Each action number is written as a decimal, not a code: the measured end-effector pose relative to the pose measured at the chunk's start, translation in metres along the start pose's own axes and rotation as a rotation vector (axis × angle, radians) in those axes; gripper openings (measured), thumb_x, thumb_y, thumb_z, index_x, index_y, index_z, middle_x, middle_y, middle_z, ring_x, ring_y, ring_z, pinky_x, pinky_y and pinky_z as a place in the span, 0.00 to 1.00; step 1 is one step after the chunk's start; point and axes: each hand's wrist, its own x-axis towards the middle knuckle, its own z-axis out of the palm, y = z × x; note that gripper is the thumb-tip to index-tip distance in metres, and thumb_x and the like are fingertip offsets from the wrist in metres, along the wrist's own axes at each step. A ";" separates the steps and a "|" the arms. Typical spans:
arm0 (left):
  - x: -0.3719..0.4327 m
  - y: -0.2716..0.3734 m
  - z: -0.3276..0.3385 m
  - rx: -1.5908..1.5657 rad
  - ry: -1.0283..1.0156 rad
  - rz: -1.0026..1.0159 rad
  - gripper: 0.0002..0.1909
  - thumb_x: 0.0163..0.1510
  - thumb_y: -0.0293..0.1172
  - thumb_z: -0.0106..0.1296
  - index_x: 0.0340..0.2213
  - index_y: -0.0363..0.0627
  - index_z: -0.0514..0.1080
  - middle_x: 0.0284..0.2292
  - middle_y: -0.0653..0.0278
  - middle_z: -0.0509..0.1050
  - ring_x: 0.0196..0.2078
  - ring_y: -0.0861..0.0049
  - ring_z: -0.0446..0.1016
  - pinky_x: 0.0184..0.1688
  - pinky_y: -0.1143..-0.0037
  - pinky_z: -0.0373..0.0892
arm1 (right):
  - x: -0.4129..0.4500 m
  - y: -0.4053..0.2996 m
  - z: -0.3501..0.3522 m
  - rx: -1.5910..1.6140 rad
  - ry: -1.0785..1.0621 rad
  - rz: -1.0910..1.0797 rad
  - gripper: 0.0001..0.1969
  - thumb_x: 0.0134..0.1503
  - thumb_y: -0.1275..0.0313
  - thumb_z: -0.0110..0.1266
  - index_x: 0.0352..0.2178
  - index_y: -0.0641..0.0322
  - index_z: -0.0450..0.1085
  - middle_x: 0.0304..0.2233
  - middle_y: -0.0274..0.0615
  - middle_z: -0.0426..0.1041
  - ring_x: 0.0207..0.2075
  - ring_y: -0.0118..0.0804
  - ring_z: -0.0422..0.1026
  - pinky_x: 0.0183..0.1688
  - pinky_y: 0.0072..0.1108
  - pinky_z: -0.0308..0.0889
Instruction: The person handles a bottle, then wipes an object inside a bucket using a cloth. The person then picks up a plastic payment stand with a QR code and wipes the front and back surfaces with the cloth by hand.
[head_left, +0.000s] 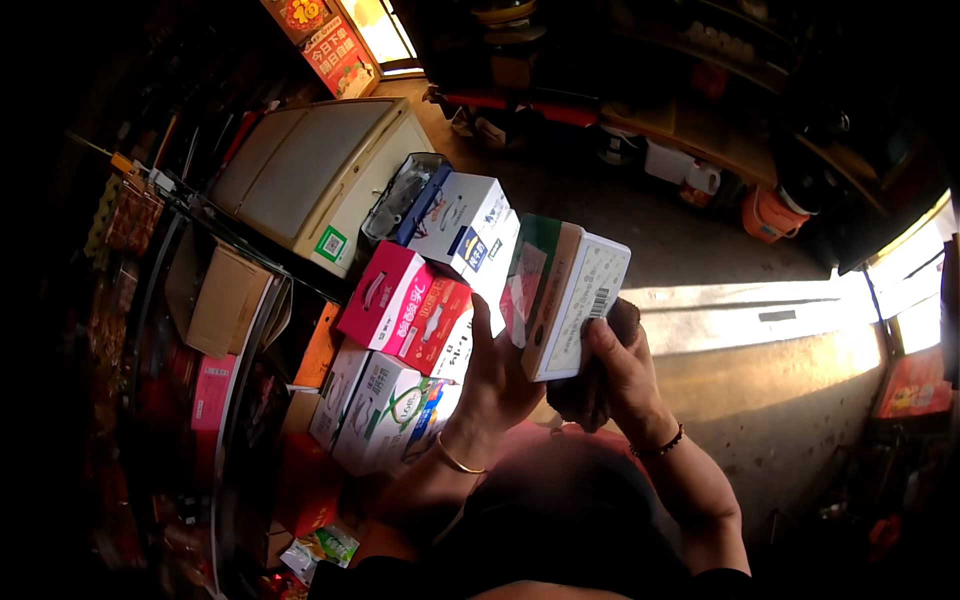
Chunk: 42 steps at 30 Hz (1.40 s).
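Observation:
A carton (586, 300) with a pale patterned face, a barcode and a green-and-pink side is held up, tilted, before my chest. My right hand (626, 367) grips its lower right edge with the thumb on the pale face, and a dark brown cloth (581, 397) is bunched in the same hand. Against the carton's left side lies my left hand (487, 371), fingers spread; its contact is partly hidden. Just left stand stacked drink cartons: a pink one (384, 300), a red one (437, 322), a white-and-blue one (457, 217) and a white-and-green one (379, 412).
A cream chest freezer (315, 172) stands beyond the cartons. Left of them, a glass-edged display case (225, 442) holds an open cardboard box (229, 300). Across the floor, an orange bucket (772, 214) and a white jug (701, 180) sit by a low wooden shelf (697, 142).

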 end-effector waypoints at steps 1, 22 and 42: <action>0.000 0.003 -0.008 -0.026 -0.016 0.000 0.42 0.53 0.64 0.36 0.55 0.37 0.55 0.50 0.49 0.64 0.54 0.59 0.63 0.56 0.63 0.60 | -0.001 0.001 -0.001 -0.002 -0.008 0.004 0.16 0.56 0.68 0.53 0.41 0.71 0.65 0.31 0.39 0.73 0.34 0.24 0.70 0.39 0.18 0.67; -0.015 0.013 0.043 0.439 0.236 0.515 0.27 0.60 0.51 0.36 0.46 0.37 0.61 0.39 0.56 0.70 0.37 0.70 0.73 0.37 0.73 0.72 | -0.029 0.050 0.010 -1.087 -0.263 -0.872 0.18 0.38 0.75 0.61 0.35 0.56 0.72 0.42 0.37 0.67 0.44 0.45 0.60 0.47 0.30 0.58; -0.032 0.001 -0.005 1.632 -0.043 0.532 0.24 0.58 0.37 0.39 0.51 0.32 0.58 0.49 0.51 0.63 0.51 0.66 0.64 0.50 0.73 0.62 | 0.040 -0.026 0.047 -1.406 -0.295 -0.879 0.31 0.34 0.80 0.61 0.46 0.55 0.66 0.53 0.46 0.61 0.57 0.53 0.57 0.54 0.39 0.57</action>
